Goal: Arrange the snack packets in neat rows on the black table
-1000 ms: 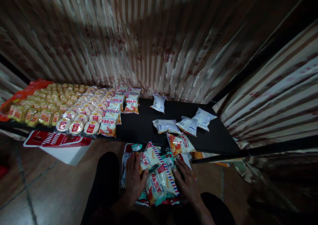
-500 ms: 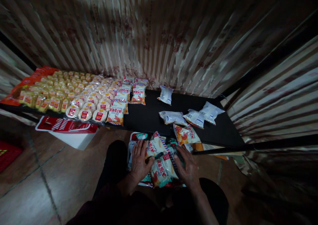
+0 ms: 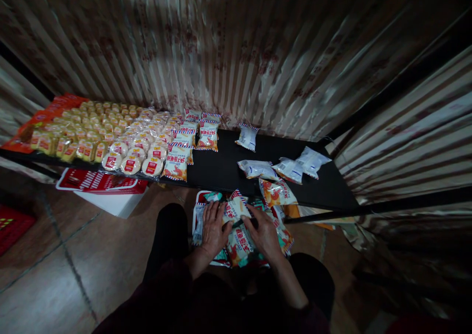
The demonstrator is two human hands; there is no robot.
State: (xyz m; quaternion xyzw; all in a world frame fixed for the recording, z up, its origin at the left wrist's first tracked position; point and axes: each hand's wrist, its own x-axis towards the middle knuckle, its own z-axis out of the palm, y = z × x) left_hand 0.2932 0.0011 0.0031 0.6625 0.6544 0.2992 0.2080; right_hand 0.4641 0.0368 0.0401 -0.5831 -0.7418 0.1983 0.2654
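Note:
Between my hands is a white-and-orange snack bag (image 3: 236, 208) with a striped edge, on top of other packets in a red-and-white basket (image 3: 195, 211). My left hand (image 3: 213, 230) grips its left side, thumb on the near edge and fingers along the far part. My right hand (image 3: 264, 233) takes its right side between thumb and forefinger. Just nearer me lies a second snack bag (image 3: 239, 245) of the same kind, partly under the fingers. Green packets (image 3: 213, 196) show around them. The undersides of both grips are hidden.
A black shelf (image 3: 221, 169) runs across in front, with yellow wrapped cakes (image 3: 70, 147), round white packets (image 3: 131, 164) and standing snack bags (image 3: 175, 164) at left. Loose bags (image 3: 289, 169) lie at right. Below are a red basket (image 3: 92, 180) and white box (image 3: 110, 201).
My right hand has moved left from the basket's right side onto the upper snack bag, uncovering bags at the right. My left hand has shifted slightly right. The view has tilted a little.

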